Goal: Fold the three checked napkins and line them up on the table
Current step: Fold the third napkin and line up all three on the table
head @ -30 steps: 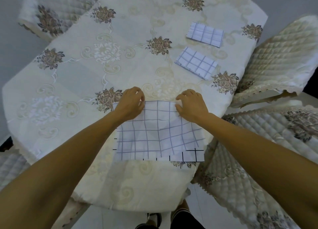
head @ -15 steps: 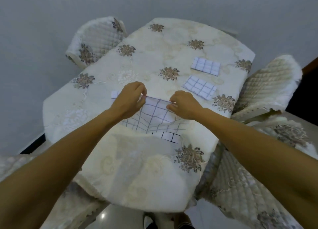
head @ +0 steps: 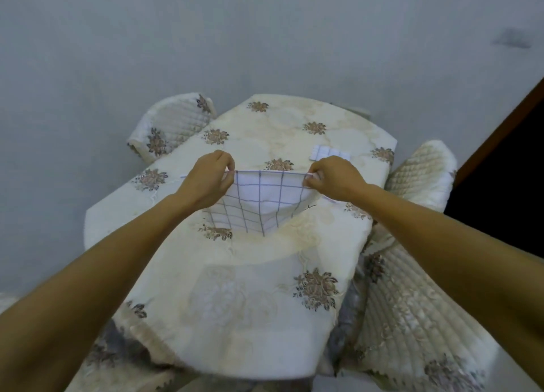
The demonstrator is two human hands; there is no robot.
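A white napkin with a dark check (head: 259,200) hangs stretched between my hands above the middle of the table (head: 235,288). My left hand (head: 207,182) pinches its top left corner and my right hand (head: 335,176) pinches its top right corner. The lower part sags down and touches the tablecloth. One folded checked napkin (head: 326,151) lies flat at the far right of the table, partly behind my right hand. The other folded napkin is hidden by my right hand and the raised cloth.
The table wears a cream cloth with brown flower motifs. Quilted chairs stand at the far left (head: 170,126), at the right (head: 421,173) and at the near right (head: 412,318). A grey wall is behind, a dark doorway (head: 500,185) to the right.
My hands have lifted the napkin's far edge off the table and drawn apart, pulling it taut. The camera has tilted up, so the table looks farther away.
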